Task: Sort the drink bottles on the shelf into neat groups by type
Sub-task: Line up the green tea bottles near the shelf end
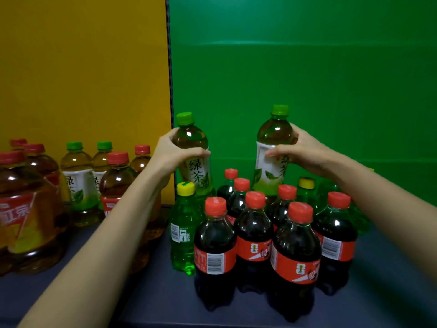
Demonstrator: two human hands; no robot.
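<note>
Left hand (173,150): fingers and thumb curled round the shoulder of a green tea bottle (195,171), which tilts with its green cap toward the left, just in front of the dark divider strip (169,67).
Right hand (302,150): grips a second green tea bottle (272,138) at the shoulder, thumb across the top of its white label.
Held bottles: both stand behind the cola cluster against the green back panel (307,67); their bases are hidden, so I cannot tell whether they are lifted.
Cola bottles (295,252): a tight group with red caps and red labels, upright at the front right of the shelf (153,292).
Green soda bottle (183,233): yellow cap, touching the cola group on its left; another yellow-capped bottle (306,192) stands behind the colas.
Left section: two more green tea bottles (76,183) upright against the yellow back panel (82,67).
Red-capped amber tea bottles (115,183): beside and in front of those, with larger ones (28,221) at the far left.
</note>
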